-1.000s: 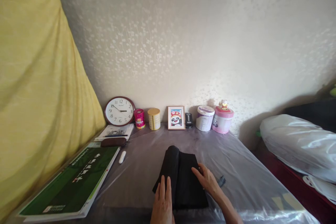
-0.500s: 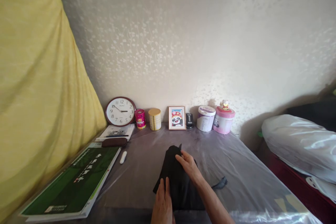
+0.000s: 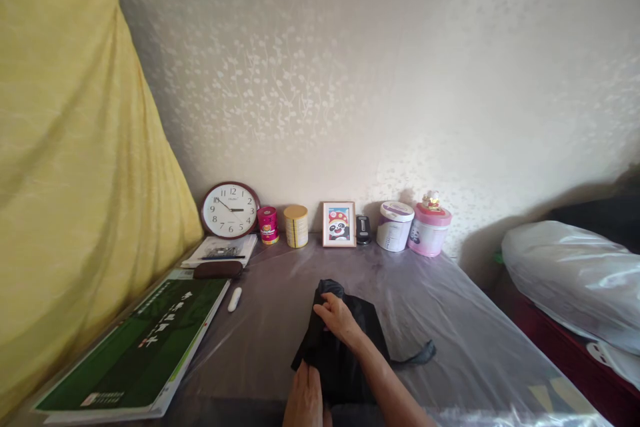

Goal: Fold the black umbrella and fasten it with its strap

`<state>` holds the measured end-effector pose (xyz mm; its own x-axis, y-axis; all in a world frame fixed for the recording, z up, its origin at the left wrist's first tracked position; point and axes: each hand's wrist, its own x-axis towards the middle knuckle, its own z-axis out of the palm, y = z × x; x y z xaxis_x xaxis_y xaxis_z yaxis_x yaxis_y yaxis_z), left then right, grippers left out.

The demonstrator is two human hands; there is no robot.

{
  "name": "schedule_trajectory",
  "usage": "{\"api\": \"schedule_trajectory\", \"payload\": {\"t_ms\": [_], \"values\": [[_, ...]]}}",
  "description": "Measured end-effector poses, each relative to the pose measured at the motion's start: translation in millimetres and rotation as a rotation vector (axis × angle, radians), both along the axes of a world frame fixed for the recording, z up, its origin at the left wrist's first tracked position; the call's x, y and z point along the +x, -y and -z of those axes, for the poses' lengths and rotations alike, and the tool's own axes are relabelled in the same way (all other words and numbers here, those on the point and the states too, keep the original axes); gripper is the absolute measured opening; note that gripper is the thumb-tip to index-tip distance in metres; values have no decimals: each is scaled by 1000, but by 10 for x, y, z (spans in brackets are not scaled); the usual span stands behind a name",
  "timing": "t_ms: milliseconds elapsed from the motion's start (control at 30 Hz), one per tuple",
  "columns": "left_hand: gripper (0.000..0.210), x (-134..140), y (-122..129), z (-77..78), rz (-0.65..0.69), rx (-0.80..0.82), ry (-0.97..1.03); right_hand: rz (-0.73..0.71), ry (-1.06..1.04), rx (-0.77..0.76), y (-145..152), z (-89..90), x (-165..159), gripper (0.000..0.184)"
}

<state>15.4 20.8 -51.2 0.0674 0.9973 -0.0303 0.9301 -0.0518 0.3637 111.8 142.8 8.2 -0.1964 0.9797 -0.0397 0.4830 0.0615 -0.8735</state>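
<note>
A dark, crumpled black cloth (image 3: 367,320) lies on the table's near middle, its upper part bunched and glossy. A dark strap-like end (image 3: 423,352) trails from it to the right. My right hand (image 3: 337,317) reaches over the cloth, its fingers closed on the upper left part. Lower down, my left hand (image 3: 306,390) has its fingers bent against the cloth's near left edge, gripping it. The fingertips of the left hand are hidden by the cloth.
On the left lie a green book (image 3: 135,340), a white stick-shaped object (image 3: 235,299) and a brown case (image 3: 219,270). Along the wall stand a clock (image 3: 231,209), a pink can (image 3: 269,225), a yellow-lidded can (image 3: 297,227), a picture frame (image 3: 339,224) and two tubs, one purple-lidded (image 3: 395,227).
My right hand has moved left across the cloth, and the cloth's right part now lies more exposed. My left hand's fingers, stretched flat before, are now bent at its edge.
</note>
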Motion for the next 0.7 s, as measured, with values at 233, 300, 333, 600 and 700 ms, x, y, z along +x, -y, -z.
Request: {"api": "schedule_trajectory", "payload": {"t_ms": [233,300,333,600,700], "values": [[47,-327,57,0,76,131,51,-179,67,63,109,-153,-36,22],[28,-354,66,-127,76,282,62,-194,116,103,143,-184,-48,22],[23,-344,61,-186,80,340,67,-202,141,123,157,-195,-53,21],[49,-91,-94,15,99,529,6,-294,228,191,257,-253,-31,23],[55,-122,-130,232,152,599,-14,-322,267,294,333,-214,8,22]]}}
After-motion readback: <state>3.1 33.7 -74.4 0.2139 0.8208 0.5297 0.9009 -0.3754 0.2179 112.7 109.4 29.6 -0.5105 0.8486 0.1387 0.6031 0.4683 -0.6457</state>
